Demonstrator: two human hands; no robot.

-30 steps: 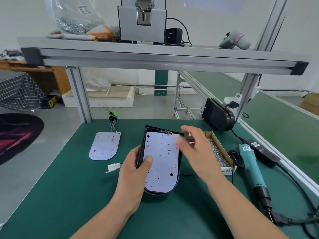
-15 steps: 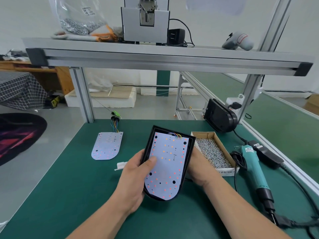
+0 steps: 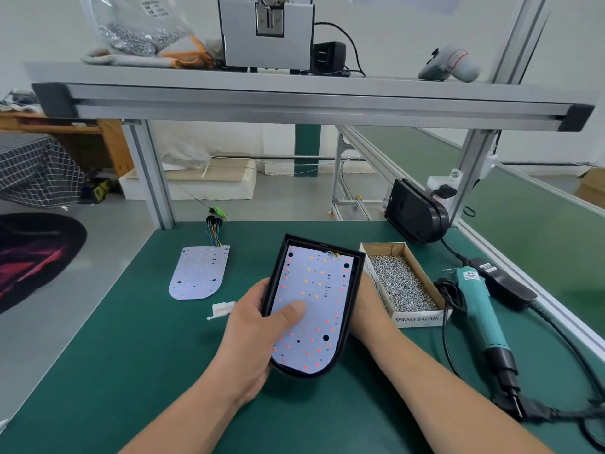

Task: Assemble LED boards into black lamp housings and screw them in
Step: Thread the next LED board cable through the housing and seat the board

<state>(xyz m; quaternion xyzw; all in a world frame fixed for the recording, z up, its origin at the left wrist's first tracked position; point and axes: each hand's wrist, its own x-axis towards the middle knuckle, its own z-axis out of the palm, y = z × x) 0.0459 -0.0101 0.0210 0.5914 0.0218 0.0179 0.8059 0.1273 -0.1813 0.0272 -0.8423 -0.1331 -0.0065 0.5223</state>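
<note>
A black lamp housing [image 3: 354, 286] is held tilted above the green table, with a white LED board [image 3: 316, 299] dotted red and orange lying inside it. My left hand [image 3: 252, 335] grips the housing's left edge, thumb pressed on the board. My right hand [image 3: 361, 309] is under the housing's right side, mostly hidden behind it. A second LED board [image 3: 199, 273] with coloured wires lies flat on the table to the left.
An open cardboard box of screws [image 3: 399, 285] stands right of the housing. A teal electric screwdriver [image 3: 481, 312] with its cable lies further right. Another black housing [image 3: 415, 216] leans at the back right. A small white connector [image 3: 222, 309] lies near my left hand.
My right hand dropped from above the board's top to under the housing's right side. The housing was lifted and tilted up toward me.
</note>
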